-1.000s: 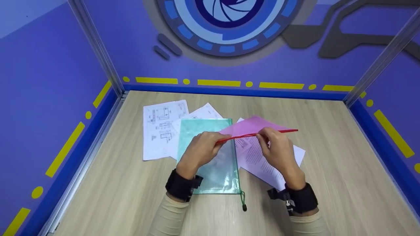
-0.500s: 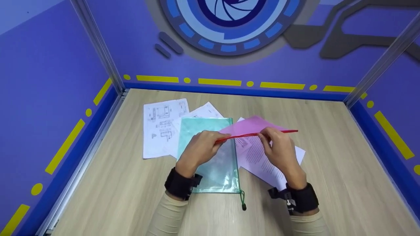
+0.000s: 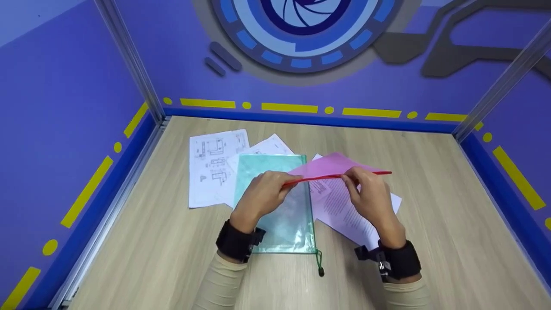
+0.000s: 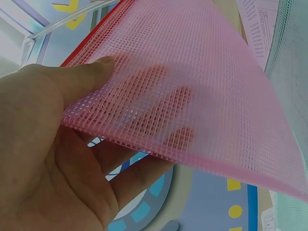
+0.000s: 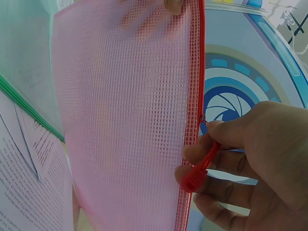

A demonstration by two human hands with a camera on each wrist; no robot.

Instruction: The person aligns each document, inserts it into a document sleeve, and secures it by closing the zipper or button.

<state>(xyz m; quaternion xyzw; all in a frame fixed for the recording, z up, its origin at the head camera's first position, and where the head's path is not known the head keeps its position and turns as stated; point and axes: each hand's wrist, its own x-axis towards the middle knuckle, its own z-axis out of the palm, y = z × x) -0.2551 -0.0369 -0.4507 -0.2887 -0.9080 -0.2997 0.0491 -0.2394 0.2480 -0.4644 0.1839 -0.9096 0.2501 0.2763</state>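
Observation:
A pink mesh zipper pouch (image 4: 216,106) with a red zipper edge (image 3: 320,177) is held up over the table. My left hand (image 3: 263,194) pinches its corner, thumb on the near face and fingers showing through the mesh behind in the left wrist view. With thumb and fingertips, my right hand (image 3: 371,193) pinches the red zipper pull (image 5: 210,153) at the zipper; the pull's tasselled end hangs over the fingers. Below the left hand, a green zipper pouch (image 3: 284,228) lies flat on the table, its dark-tipped cord (image 3: 319,263) toward me.
Line-drawing sheets (image 3: 211,181) lie left of the green pouch, partly under it. Printed text sheets (image 3: 361,230) lie at its right, partly behind the pink pouch. Blue walls (image 3: 301,88) enclose the wooden table (image 3: 452,206) at the back and sides.
My right hand has slid slightly to the right along the red zipper edge. The left hand keeps its grip on the corner, nearly still.

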